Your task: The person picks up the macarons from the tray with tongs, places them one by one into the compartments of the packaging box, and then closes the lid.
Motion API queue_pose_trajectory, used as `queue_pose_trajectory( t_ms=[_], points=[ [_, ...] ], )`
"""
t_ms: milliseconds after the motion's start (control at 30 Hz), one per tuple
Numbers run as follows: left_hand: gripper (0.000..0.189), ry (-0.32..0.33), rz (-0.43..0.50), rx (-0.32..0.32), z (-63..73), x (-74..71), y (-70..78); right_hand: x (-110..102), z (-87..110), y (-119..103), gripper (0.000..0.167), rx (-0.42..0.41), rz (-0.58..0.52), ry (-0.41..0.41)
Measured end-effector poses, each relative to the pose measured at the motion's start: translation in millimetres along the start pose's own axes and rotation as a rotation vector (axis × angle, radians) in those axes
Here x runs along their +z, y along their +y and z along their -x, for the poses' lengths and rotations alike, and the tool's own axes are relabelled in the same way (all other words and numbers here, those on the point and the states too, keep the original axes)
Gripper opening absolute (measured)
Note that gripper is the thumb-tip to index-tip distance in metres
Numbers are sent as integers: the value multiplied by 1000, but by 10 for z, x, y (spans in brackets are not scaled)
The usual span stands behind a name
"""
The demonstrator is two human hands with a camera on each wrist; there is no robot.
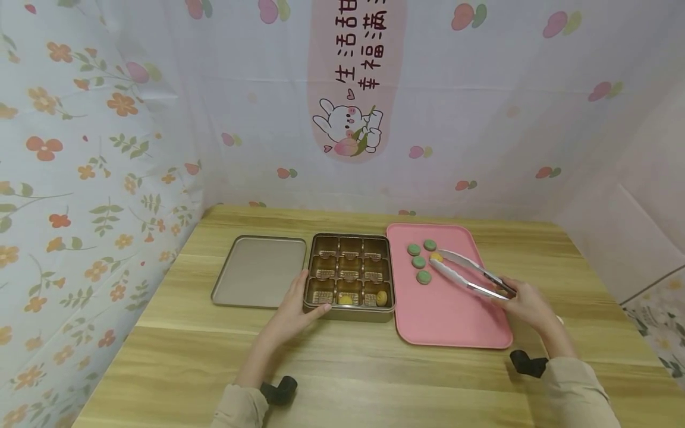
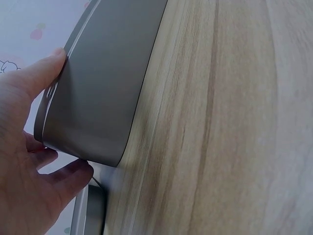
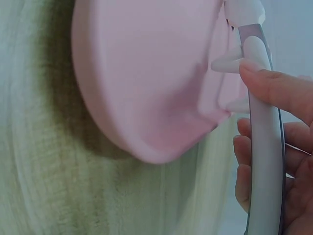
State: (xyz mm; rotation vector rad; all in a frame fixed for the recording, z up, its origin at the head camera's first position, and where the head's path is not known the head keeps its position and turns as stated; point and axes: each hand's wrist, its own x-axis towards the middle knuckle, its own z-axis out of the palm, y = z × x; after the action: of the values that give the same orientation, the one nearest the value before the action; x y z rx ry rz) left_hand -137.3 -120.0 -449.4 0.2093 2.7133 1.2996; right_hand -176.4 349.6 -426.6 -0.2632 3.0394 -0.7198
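My right hand (image 1: 527, 304) grips a pair of tongs (image 3: 266, 147), thumb on one arm and fingers curled around the other side. The white tips of the tongs reach over the pink tray (image 1: 449, 324), one on each side of a yellow macaron (image 1: 436, 257); whether they touch it I cannot tell. Several green macarons (image 1: 424, 277) lie beside it. My left hand (image 1: 291, 312) holds the front left corner of a divided metal box (image 1: 350, 315), thumb at the front rim, fingers against the left side. Two yellow macarons (image 1: 381, 298) sit in the box's front middle and front right compartments.
A flat metal lid (image 1: 259, 270) lies on the wooden table (image 1: 342, 368) left of the box. The tray stands close against the box's right side. Behind the table hangs a printed cloth (image 1: 257, 178).
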Motion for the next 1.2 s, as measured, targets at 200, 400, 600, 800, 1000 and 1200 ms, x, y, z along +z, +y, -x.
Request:
queue_pose_trajectory(
  t_ms=[200,400,600,800,1000,1200],
  points=[
    [100,-3,-5,2,2,-14,9,0,-22,-7,51,-3,20,-9],
    [100,0,2,6,3,-10,3,3,-18,-11,54,13,46,-19],
    [100,0,-6,12,-1,-5,-7,-14,-7,-19,54,0,64,-11],
    [100,9,-9,13,-3,0,1,-17,27,-26,47,-27,61,27],
    [101,9,-3,9,9,-10,11,-37,44,-63,45,-21,37,36],
    [101,7,-4,12,15,-8,10,-105,74,-217,55,-27,49,32]
  ],
)
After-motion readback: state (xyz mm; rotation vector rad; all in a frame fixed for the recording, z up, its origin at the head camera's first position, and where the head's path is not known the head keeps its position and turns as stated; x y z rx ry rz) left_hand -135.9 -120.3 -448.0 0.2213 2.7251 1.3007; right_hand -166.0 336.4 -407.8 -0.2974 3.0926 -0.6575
